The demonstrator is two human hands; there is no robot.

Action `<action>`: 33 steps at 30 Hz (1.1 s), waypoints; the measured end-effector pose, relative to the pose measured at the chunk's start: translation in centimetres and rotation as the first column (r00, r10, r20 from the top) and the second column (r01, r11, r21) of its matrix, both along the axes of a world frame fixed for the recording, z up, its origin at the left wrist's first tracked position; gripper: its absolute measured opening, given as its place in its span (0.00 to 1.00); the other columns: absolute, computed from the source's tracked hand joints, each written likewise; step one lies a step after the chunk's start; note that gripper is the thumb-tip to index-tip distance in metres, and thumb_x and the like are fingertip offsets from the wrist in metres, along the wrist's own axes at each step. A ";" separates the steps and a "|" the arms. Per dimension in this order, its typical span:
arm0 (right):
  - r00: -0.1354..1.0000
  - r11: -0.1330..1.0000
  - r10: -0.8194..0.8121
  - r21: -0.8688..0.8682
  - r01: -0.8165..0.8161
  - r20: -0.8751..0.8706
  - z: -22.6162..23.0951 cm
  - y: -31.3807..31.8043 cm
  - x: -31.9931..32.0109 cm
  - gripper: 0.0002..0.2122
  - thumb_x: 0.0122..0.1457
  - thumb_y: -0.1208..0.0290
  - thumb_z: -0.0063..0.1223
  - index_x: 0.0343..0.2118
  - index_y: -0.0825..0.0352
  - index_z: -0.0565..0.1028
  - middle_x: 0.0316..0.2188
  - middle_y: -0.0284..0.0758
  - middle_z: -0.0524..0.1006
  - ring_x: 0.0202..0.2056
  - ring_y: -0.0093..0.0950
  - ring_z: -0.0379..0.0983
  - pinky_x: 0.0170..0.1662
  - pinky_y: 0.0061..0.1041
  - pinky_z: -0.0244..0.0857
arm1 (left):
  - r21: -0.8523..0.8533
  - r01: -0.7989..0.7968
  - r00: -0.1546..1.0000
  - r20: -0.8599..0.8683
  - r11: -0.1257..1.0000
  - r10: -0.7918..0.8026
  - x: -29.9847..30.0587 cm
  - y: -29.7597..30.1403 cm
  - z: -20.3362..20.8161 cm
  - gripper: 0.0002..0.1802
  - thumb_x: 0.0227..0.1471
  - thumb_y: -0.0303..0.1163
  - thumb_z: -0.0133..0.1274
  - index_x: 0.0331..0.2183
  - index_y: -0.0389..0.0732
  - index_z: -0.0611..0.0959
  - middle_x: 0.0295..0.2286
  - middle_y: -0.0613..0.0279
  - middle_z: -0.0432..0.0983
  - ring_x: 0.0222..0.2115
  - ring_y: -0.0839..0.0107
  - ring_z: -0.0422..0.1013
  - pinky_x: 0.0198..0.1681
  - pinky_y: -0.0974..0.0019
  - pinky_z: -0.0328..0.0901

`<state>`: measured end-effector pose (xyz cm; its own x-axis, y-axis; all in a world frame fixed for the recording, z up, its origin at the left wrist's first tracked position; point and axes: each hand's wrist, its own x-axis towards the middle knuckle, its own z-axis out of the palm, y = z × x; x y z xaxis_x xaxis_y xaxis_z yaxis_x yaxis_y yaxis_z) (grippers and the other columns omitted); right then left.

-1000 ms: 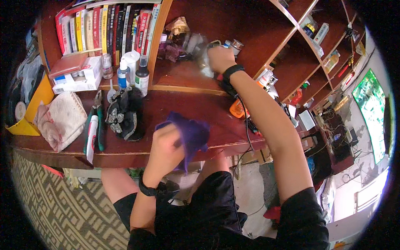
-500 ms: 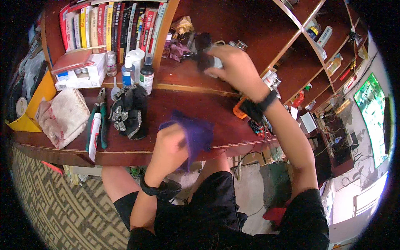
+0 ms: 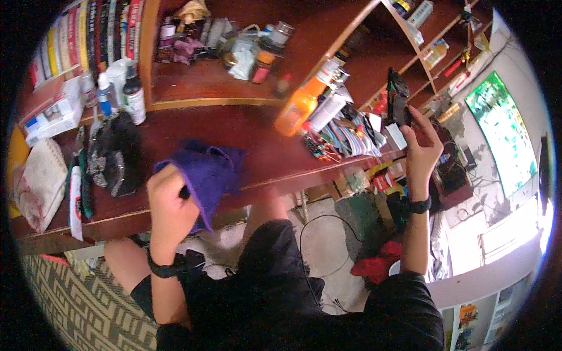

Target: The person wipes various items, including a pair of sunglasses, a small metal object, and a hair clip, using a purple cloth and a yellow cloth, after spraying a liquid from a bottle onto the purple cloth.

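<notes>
My left hand [image 3: 171, 205] is closed on a purple cloth [image 3: 208, 178], which hangs over the front part of the desk. Raised at the right, beyond the desk's end, my right hand [image 3: 422, 149] grips a black object [image 3: 398, 105] between thumb and fingers. Its exact kind is not clear. A black hair accessory with shiny stones [image 3: 114, 155] lies on the desk to the left of the cloth. Beside it are green-handled pliers [image 3: 86, 190], a white and red tube [image 3: 75, 202] and a folded whitish towel [image 3: 42, 184].
Books [image 3: 88, 35] stand at the back left, with a spray bottle [image 3: 133, 96] in front. Small bottles [image 3: 263, 65] crowd the shelf. An orange bottle [image 3: 303, 108] stands near striped items [image 3: 354, 131] at the desk's right. A black cable [image 3: 304, 245] runs across the floor.
My right hand has swung from the shelf bottles out to the right, holding the black object. The view has turned rightward. My left hand still holds the purple cloth.
</notes>
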<state>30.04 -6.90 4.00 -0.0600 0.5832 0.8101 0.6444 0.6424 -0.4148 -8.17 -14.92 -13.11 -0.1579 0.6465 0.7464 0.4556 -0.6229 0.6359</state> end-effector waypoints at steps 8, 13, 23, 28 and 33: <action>0.910 0.913 -0.382 -0.220 0.345 -0.160 -8.7 6.7 10.5 0.19 0.52 0.65 0.69 0.45 0.69 0.80 0.33 0.33 0.81 0.30 0.17 0.74 0.35 0.17 0.68 | -0.010 -0.011 1.000 -0.008 1.000 0.011 0.4 0.3 0.2 0.11 0.39 0.21 0.61 0.32 0.33 0.83 0.28 0.53 0.78 0.27 0.57 0.74 0.35 0.64 0.67; 0.901 0.901 -0.433 -0.026 0.433 0.004 -13.6 9.4 9.7 0.21 0.47 0.61 0.72 0.42 0.69 0.81 0.34 0.37 0.81 0.34 0.27 0.76 0.40 0.25 0.69 | -0.032 -0.030 1.000 -0.001 0.999 0.030 0.5 0.4 0.1 0.10 0.40 0.22 0.60 0.31 0.33 0.82 0.27 0.52 0.78 0.27 0.57 0.74 0.35 0.64 0.67; 0.817 0.811 -0.504 -0.171 0.559 0.279 -14.5 11.1 7.5 0.29 0.48 0.47 0.66 0.41 0.72 0.80 0.32 0.41 0.79 0.35 0.38 0.77 0.41 0.33 0.70 | -0.049 -0.005 1.000 -0.006 0.999 0.005 0.4 0.1 0.1 0.08 0.40 0.22 0.60 0.29 0.34 0.83 0.26 0.53 0.78 0.27 0.57 0.74 0.33 0.64 0.67; 0.793 0.774 -0.511 -0.223 0.592 0.333 -14.7 13.9 9.5 0.31 0.49 0.44 0.63 0.42 0.72 0.80 0.33 0.43 0.80 0.36 0.39 0.78 0.42 0.33 0.70 | -0.013 0.010 1.000 -0.022 1.000 -0.010 0.6 0.3 0.3 0.09 0.38 0.21 0.60 0.29 0.35 0.84 0.27 0.53 0.79 0.26 0.56 0.75 0.33 0.63 0.67; 0.770 0.735 -0.459 -0.297 0.610 0.443 -13.7 16.4 8.0 0.31 0.51 0.43 0.60 0.42 0.72 0.80 0.33 0.44 0.81 0.36 0.40 0.79 0.40 0.35 0.69 | -0.031 0.048 0.998 -0.034 0.998 -0.049 0.0 -0.1 0.2 0.10 0.39 0.22 0.60 0.31 0.35 0.84 0.30 0.52 0.80 0.29 0.54 0.76 0.35 0.61 0.68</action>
